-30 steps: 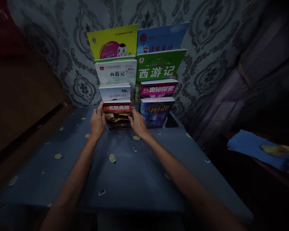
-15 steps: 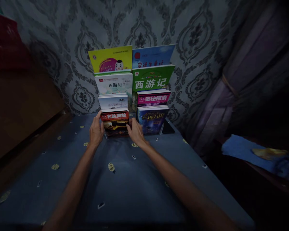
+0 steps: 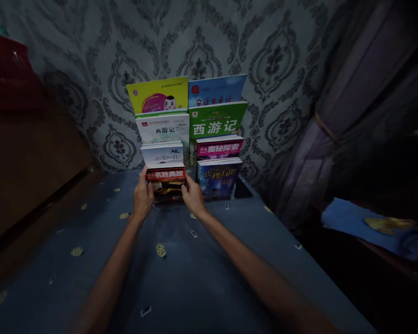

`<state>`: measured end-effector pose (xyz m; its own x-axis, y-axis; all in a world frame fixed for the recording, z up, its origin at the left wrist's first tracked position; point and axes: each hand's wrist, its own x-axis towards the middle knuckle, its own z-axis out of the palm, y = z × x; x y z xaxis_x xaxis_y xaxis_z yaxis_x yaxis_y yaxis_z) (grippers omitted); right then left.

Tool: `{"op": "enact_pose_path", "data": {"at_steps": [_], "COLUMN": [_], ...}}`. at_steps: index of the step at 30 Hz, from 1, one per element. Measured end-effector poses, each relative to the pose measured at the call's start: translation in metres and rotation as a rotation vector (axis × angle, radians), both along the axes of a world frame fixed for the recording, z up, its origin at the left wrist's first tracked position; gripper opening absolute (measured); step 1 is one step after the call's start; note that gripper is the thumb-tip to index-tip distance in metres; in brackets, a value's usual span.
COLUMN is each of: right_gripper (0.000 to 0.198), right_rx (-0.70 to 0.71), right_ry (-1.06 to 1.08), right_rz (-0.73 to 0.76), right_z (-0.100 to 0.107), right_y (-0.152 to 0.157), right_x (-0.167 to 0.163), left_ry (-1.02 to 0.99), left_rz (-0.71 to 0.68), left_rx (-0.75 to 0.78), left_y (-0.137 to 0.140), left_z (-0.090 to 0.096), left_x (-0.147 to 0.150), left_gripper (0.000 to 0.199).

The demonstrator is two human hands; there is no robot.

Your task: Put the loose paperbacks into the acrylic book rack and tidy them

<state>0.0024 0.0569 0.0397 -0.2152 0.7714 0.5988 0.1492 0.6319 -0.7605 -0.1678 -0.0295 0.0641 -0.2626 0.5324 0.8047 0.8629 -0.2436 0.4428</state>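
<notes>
The front-left book (image 3: 167, 186) is red-topped, the tablecloth (image 3: 184, 283) blue printed with yellow, the wallpaper (image 3: 216, 41) damask-patterned grey.

Between my left grip (image 3: 144, 195) and my right grip (image 3: 194, 195) I have the red-banded book (image 3: 167, 186), one hand at each side edge. Its front cover faces me: a bright red strip runs across the top with large white Chinese characters, two smaller ones at the left end, and below it a dark picture glows with orange and gold, going nearly black toward the foot. It is closed and upright, its top edge about level. It is the frontmost in the left column, low at the worktop (image 3: 181, 278), overlapping the lower part of the pale blue-white book (image 3: 163, 155) behind it. I cannot tell what its bottom edge rests on.
</notes>
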Motion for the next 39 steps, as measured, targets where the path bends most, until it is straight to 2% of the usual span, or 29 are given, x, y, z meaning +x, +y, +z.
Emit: {"op": "enact_pose_path", "data": {"at_steps": [8, 10, 12, 15, 21, 30, 35, 39], "right_gripper": [0.06, 0.065, 0.069, 0.067, 0.06, 0.059, 0.061, 0.068], "right_rx": [-0.054, -0.007, 0.097, 0.208, 0.197, 0.187, 0.222, 0.074], "right_ry": [-0.092, -0.077, -0.062, -0.11, -0.205, -0.213, -0.099, -0.033], "right_rz": [0.023, 0.02, 0.015, 0.016, -0.038, -0.05, 0.009, -0.029], "right_z": [0.007, 0.011, 0.016, 0.027, 0.037, 0.037, 0.027, 0.01], "right_y": [-0.006, -0.009, -0.013, -0.019, -0.017, -0.019, -0.013, -0.002], "right_x": [0.006, 0.005, 0.003, 0.0, -0.003, -0.002, -0.003, -0.011], "left_ry": [-0.004, 0.007, 0.021, 0.031, 0.01, -0.015, -0.052, -0.13], "left_rz": [0.032, 0.025, 0.023, 0.025, 0.037, 0.06, 0.026, 0.034], "left_rx": [-0.008, -0.015, -0.018, -0.007, 0.022, 0.023, 0.002, 0.031], "left_y": [0.001, 0.0, -0.001, -0.002, 0.005, 0.006, 0.005, 0.008], "left_z": [0.001, 0.003, 0.005, 0.007, 0.007, 0.005, 0.001, -0.004], "left_x": [0.003, 0.002, 0.0, -0.002, -0.007, -0.005, -0.004, -0.007], "left_gripper": [0.058, 0.055, 0.052, 0.049, 0.043, 0.042, 0.05, 0.059]}}
